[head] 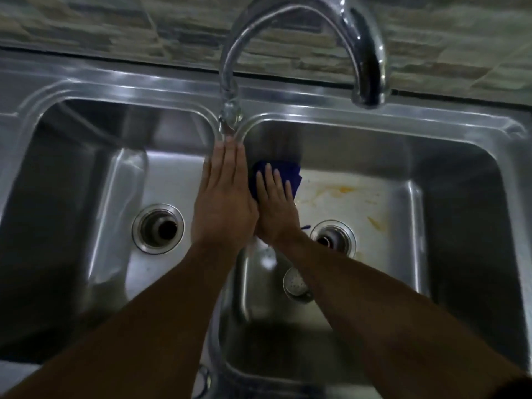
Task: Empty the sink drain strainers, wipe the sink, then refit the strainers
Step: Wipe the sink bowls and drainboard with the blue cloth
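Cloth (283,175) flat under right hand (276,208) grip.

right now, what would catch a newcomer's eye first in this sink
The right hand pressing a blue cloth against the right basin's back-left corner, with the left hand flat on the divider. Then yellow stains on that basin's floor, and a loose strainer near its open drain.

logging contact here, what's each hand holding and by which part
Right hand presses flat on the blue cloth's near edge, no closed grip. Left hand holds nothing.
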A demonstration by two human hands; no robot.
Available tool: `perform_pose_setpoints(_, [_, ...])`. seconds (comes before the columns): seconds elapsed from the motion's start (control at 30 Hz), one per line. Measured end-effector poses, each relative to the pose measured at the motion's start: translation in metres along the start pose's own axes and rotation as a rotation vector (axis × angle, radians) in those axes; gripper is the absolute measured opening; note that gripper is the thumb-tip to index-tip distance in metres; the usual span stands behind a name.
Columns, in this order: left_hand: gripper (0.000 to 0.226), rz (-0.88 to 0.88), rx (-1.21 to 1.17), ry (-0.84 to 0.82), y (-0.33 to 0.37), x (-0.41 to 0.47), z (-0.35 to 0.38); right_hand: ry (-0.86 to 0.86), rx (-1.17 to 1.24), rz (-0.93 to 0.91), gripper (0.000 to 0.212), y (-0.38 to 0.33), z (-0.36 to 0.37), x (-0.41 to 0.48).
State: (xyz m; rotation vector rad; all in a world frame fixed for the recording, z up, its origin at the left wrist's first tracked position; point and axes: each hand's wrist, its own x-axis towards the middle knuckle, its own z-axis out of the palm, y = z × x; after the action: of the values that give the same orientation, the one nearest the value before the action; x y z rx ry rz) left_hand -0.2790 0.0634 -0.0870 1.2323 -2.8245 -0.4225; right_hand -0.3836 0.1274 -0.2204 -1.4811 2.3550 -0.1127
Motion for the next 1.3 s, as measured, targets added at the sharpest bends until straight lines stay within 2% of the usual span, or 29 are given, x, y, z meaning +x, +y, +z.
perform_pose_setpoints(0.07, [0.074, 0.011, 0.009, -0.005, 0.001, -0.002, -0.002, 0.041, 0.020, -0.010, 0.069, 0.006, 0.008, -0.001])
perform_pose_setpoints(0.17, [0.066, 0.032, 0.003, 0.017, 0.001, -0.003, -0.002, 0.027, 0.008, 0.027, 0.066, 0.035, 0.004, -0.014])
perform_pose_setpoints(0.37, [0.069, 0.035, 0.007, 0.028, 0.001, -0.005, -0.001, 0.083, 0.010, 0.412, 0.066, 0.171, -0.025, -0.060])
perform_pose_setpoints(0.43, [0.068, 0.027, 0.014, 0.031, 0.001, -0.004, -0.001, 0.123, 0.076, 0.549, 0.065, 0.169, -0.027, -0.056])
perform_pose_setpoints(0.53, [0.068, 0.027, 0.001, 0.028, 0.003, -0.004, -0.002, 0.197, 0.195, 0.748, 0.068, 0.102, -0.022, -0.024])
perform_pose_setpoints(0.6, [0.069, 0.032, -0.008, 0.025, 0.003, -0.004, -0.003, 0.185, 0.194, 0.641, 0.071, 0.045, -0.010, -0.005])
perform_pose_setpoints(0.7, [0.075, 0.036, -0.022, 0.021, 0.004, -0.004, -0.006, 0.071, 0.158, 0.212, 0.073, -0.012, 0.004, 0.004])
perform_pose_setpoints(0.8, [0.068, 0.043, -0.038, 0.044, 0.004, -0.006, -0.006, -0.031, 0.046, -0.133, 0.068, 0.015, -0.001, 0.001])
perform_pose_setpoints(0.87, [0.067, 0.057, -0.067, 0.066, 0.004, -0.006, -0.005, -0.019, 0.044, -0.166, 0.068, 0.060, -0.012, -0.011])
perform_pose_setpoints(0.93, [0.066, 0.069, -0.090, 0.092, 0.003, -0.005, -0.004, 0.033, 0.035, 0.011, 0.069, 0.117, -0.024, -0.035])
perform_pose_setpoints(1.03, [0.065, 0.071, -0.089, 0.121, 0.001, -0.004, -0.002, 0.104, -0.021, 0.375, 0.065, 0.205, -0.040, -0.080])
perform_pose_setpoints(1.1, [0.065, 0.081, -0.073, 0.126, 0.000, -0.003, -0.001, 0.110, -0.036, 0.525, 0.063, 0.232, -0.046, -0.099])
perform_pose_setpoints(1.23, [0.065, 0.091, -0.030, 0.135, 0.000, -0.004, 0.000, 0.217, 0.093, 0.785, 0.066, 0.179, -0.038, -0.068])
perform_pose_setpoints(1.3, [0.065, 0.101, -0.026, 0.141, 0.000, -0.003, 0.001, 0.224, 0.146, 0.788, 0.071, 0.131, -0.031, -0.043])
